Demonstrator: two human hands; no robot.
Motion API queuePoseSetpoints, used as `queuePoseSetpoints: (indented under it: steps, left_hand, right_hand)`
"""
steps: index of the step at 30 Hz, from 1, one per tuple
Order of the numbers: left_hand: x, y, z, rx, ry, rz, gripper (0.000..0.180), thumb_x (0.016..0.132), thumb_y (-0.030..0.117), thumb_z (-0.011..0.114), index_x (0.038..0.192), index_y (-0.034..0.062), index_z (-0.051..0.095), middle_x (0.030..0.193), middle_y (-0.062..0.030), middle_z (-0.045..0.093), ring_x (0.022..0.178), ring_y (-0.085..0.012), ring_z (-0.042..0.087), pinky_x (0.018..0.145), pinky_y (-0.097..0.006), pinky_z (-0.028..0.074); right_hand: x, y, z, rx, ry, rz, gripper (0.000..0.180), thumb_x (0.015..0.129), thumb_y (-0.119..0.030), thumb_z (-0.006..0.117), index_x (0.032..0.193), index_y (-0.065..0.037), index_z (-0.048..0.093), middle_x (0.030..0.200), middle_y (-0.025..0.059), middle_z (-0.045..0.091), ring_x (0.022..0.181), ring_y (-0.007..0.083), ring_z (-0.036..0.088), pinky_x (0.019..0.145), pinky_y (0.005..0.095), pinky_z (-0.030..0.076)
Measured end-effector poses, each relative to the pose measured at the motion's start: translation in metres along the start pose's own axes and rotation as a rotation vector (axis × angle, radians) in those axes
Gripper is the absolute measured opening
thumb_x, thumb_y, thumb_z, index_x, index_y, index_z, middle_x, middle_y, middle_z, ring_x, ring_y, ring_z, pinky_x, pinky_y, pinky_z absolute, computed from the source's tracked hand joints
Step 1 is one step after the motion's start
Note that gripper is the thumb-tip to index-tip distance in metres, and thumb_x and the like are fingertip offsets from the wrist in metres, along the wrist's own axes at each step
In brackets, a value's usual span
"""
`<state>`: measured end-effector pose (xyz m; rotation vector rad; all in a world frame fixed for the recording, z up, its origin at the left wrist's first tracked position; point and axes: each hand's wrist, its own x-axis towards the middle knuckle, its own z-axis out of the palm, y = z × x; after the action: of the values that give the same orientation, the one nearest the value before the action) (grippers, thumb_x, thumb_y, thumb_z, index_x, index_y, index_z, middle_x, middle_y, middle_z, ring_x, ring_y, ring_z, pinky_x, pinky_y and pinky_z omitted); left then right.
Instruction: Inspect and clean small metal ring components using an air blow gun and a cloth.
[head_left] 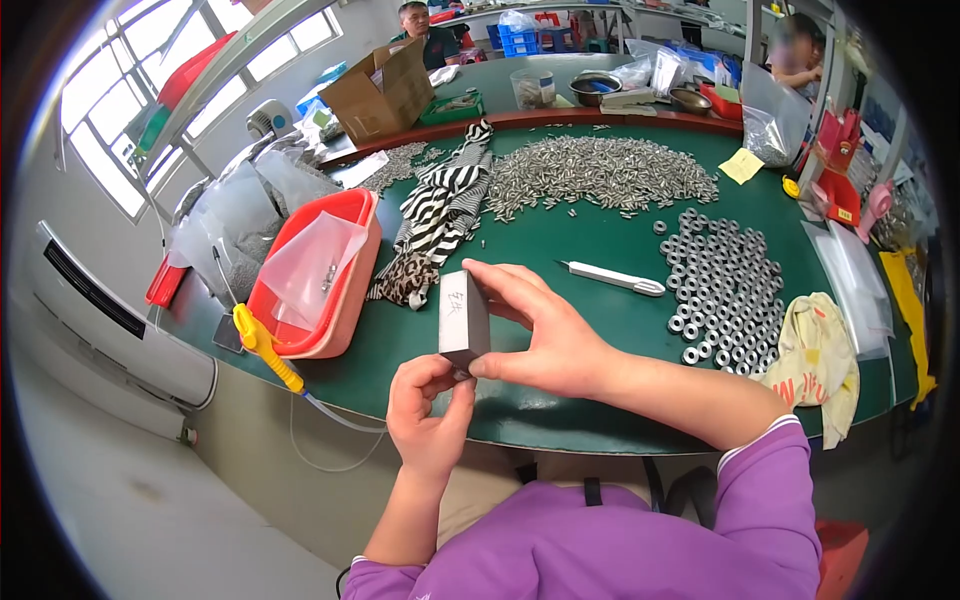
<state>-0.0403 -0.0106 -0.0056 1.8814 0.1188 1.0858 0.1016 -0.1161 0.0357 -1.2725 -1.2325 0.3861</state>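
Block (457, 318) was held over near edge of green table (560, 420), clamped btwn thumb + fingers of R hand (550, 335); L hand (430, 415) was curled at its lower end, grip couldn't be told.

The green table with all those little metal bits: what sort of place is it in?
Probably a factory workshop: the table holds a big heap of metal pins, lots of metal rings and a red tub.
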Motion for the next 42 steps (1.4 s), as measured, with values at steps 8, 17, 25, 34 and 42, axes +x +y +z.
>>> queuePoseSetpoints:
  steps: [8, 17, 25, 34, 42]
  left_hand:
    - [0.003, -0.002, -0.001, 0.039, 0.079, -0.037, 0.036, 0.070, -0.013, 0.064, 0.101, -0.0017, 0.051, 0.100, -0.0096, 0.052, 0.086, -0.0148, 0.060, 0.075, -0.025, 0.052]
    - [-0.003, -0.003, 0.000, -0.189, 0.079, -0.041, 0.050, 0.070, -0.013, 0.063, 0.113, -0.0001, 0.040, 0.100, -0.0110, 0.053, 0.086, -0.0155, 0.059, 0.077, -0.027, 0.050]
    - [-0.004, -0.003, -0.003, -0.115, 0.080, -0.005, 0.046, 0.071, -0.014, 0.062, 0.108, 0.0010, 0.039, 0.101, -0.0154, 0.056, 0.089, -0.0199, 0.062, 0.079, -0.029, 0.052]
    - [-0.005, -0.010, -0.003, -0.162, 0.072, -0.009, 0.048, 0.071, -0.013, 0.062, 0.110, 0.0011, 0.038, 0.103, -0.0152, 0.056, 0.090, -0.0197, 0.061, 0.079, -0.029, 0.051]
    - [-0.004, -0.012, -0.003, -0.200, 0.081, -0.046, 0.049, 0.071, -0.014, 0.062, 0.110, 0.0019, 0.038, 0.102, -0.0137, 0.056, 0.090, -0.0192, 0.061, 0.078, -0.029, 0.051]
  right_hand:
    - [0.001, -0.004, -0.002, 0.017, 0.046, 0.040, 0.081, 0.069, -0.009, 0.075, 0.137, -0.007, 0.031, 0.128, 0.0104, 0.036, 0.122, 0.0228, 0.039, 0.102, 0.0384, 0.036]
    - [0.001, -0.002, -0.002, -0.200, 0.082, 0.011, 0.081, 0.067, -0.014, 0.075, 0.135, -0.007, 0.032, 0.127, 0.0119, 0.038, 0.119, 0.0239, 0.042, 0.096, 0.0375, 0.040]
    - [-0.003, -0.003, 0.003, -0.153, 0.000, 0.020, 0.081, 0.066, -0.021, 0.077, 0.133, -0.007, 0.035, 0.122, 0.0113, 0.041, 0.112, 0.0234, 0.046, 0.093, 0.0365, 0.042]
    - [-0.002, 0.000, 0.001, -0.301, 0.090, -0.032, 0.081, 0.065, -0.023, 0.078, 0.132, -0.007, 0.036, 0.121, 0.0123, 0.043, 0.109, 0.0233, 0.048, 0.091, 0.0356, 0.043]
    - [0.000, -0.001, 0.000, -0.333, 0.078, 0.008, 0.080, 0.065, -0.024, 0.077, 0.131, -0.006, 0.037, 0.120, 0.0128, 0.043, 0.110, 0.0246, 0.047, 0.092, 0.0357, 0.042]
